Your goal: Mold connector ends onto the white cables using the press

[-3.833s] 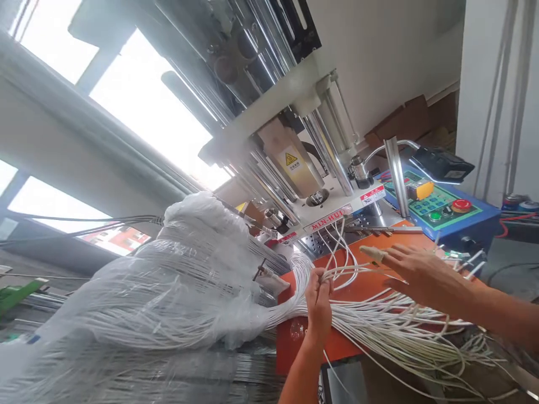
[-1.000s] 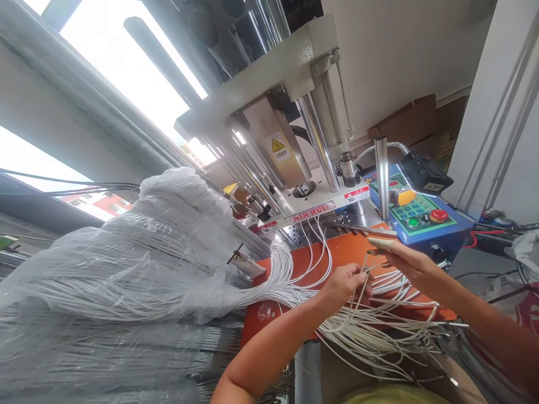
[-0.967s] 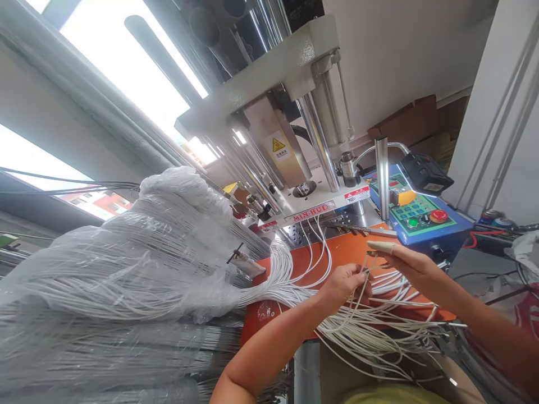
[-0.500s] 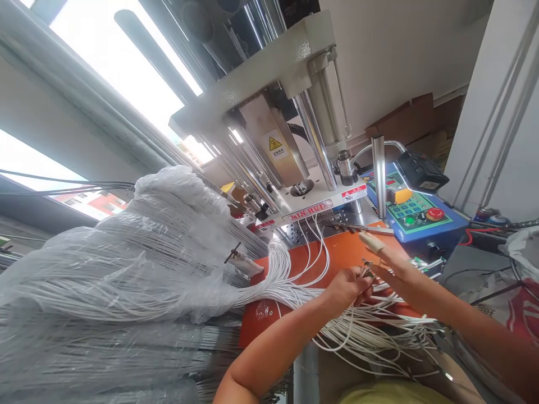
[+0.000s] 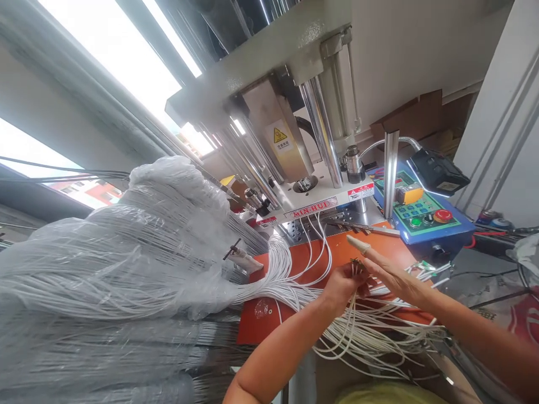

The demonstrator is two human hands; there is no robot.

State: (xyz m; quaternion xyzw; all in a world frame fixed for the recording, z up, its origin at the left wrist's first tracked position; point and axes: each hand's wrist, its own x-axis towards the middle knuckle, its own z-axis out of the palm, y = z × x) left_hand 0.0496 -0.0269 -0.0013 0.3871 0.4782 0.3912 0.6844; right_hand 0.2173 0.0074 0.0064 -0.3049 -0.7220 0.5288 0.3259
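Observation:
My left hand [image 5: 340, 289] is closed round small metal-ended cable pieces [image 5: 357, 266], above the orange work surface [image 5: 261, 314]. Right beside it is my right hand [image 5: 385, 272], its fingers stretched out and a pale covering on one fingertip; its thumb side is close to the metal pieces. White cables [image 5: 280, 286] run from the left across the surface and pass under both hands. A looser bundle of cables [image 5: 370, 336] hangs over the front edge below my hands.
A press machine [image 5: 311, 209] stands behind the surface, with two cables under it. On the right is a blue control box [image 5: 438, 230] with buttons. Plastic-wrapped cables [image 5: 126, 264] fill the left side. A small clamp [image 5: 240, 255] stands at the surface's left edge.
The view has shifted slightly. My right hand has moved left, closer to my left hand, and the metal-ended pieces in my left hand now point more upward.

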